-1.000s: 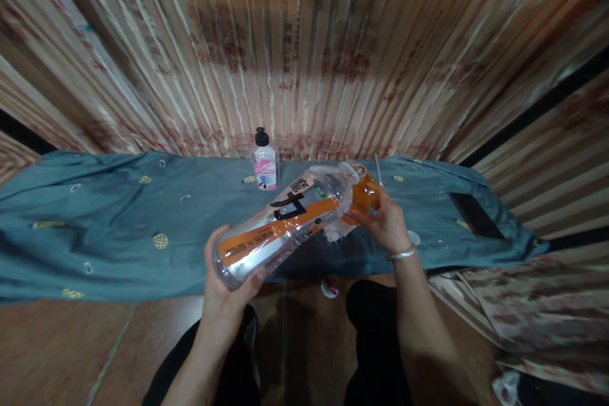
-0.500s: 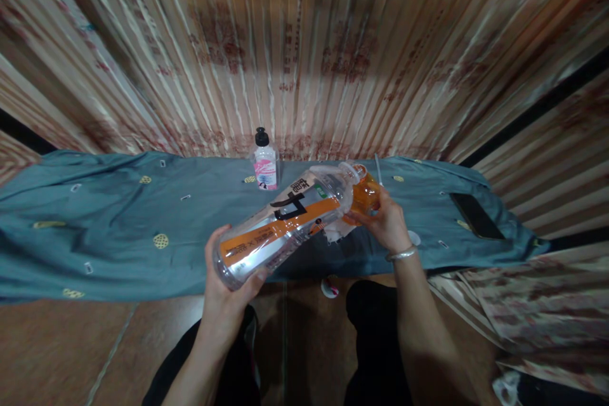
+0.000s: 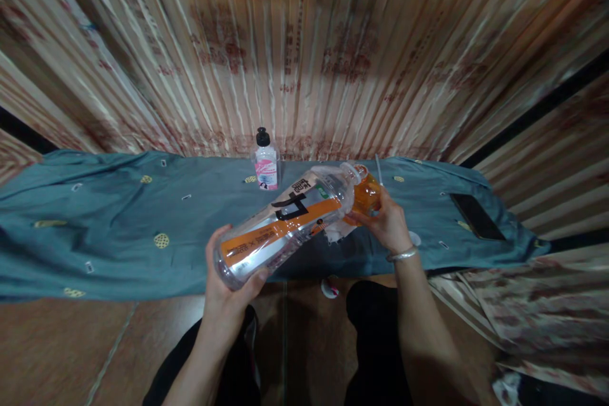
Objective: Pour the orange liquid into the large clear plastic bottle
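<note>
A large clear plastic bottle (image 3: 285,222) with an orange and silver label is tilted, its neck up to the right. My left hand (image 3: 231,285) is closed around its base. My right hand (image 3: 387,222), with a silver bracelet at the wrist, grips a see-through orange container (image 3: 367,193). That container is against or just behind the bottle's neck; whether they touch I cannot tell. Its exact kind is partly hidden by my fingers and the bottle. Below the neck is something white and ragged-edged, like tissue (image 3: 339,229).
Blue-green patterned cloth (image 3: 118,216) covers the narrow table. A pump-top bottle (image 3: 266,168) with a pink label stands at the back. On the right lie a black phone (image 3: 477,216) and a small white disc (image 3: 415,238). Pleated curtains (image 3: 295,63) enclose the table.
Almost nothing differs. Both hands keep their grips, and the bottle stays at the same tilt with only a very slight shift in the view.
</note>
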Motion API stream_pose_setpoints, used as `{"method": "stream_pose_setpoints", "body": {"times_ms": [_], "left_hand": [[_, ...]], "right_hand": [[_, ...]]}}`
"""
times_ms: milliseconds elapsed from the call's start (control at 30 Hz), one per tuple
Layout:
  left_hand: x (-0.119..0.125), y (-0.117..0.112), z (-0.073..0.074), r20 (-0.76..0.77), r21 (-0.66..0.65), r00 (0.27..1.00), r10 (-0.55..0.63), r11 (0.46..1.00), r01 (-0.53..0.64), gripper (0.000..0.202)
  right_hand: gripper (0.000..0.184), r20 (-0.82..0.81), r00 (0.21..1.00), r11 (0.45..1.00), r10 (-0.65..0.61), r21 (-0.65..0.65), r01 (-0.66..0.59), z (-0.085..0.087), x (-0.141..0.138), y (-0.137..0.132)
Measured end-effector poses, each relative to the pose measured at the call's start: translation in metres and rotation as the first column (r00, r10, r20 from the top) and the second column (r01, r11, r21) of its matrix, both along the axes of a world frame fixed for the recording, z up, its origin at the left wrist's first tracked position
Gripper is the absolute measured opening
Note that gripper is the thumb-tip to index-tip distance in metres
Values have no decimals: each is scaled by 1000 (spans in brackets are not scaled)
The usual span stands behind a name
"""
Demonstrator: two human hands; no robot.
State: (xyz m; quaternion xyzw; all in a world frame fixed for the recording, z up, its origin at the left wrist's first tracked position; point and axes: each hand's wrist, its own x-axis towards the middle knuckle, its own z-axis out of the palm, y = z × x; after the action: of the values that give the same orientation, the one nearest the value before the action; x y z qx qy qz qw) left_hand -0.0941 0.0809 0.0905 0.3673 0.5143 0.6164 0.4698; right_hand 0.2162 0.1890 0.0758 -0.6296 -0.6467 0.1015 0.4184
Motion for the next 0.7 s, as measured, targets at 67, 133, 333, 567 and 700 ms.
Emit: {"method": "stream_pose_setpoints", "body": {"times_ms": [67,133,333,567,700], "left_hand": [[0,0,0,-2,0,1000,-1,1000,1,102],[0,0,0,-7,-2,1000,-2,1000,2,102],[0,1,0,-3,1,1000,8,1000,-8,103],[1,0,0,11,-9,1000,10,1000,-10,104],[2,0,0,11,-10,1000,16,1000,-16,107]], "right_hand": [[90,1,1000,1000,-5,8,5,0,0,0],[90,2,1000,1000,-10,9,10,0,-1,-1],[92,16,1000,1000,-14,-3,14,2,-1,-1],[88,35,999,1000,-7,-11,7,2,0,-1],[92,30,999,1000,-16,-3,16,0,0,0]]}}
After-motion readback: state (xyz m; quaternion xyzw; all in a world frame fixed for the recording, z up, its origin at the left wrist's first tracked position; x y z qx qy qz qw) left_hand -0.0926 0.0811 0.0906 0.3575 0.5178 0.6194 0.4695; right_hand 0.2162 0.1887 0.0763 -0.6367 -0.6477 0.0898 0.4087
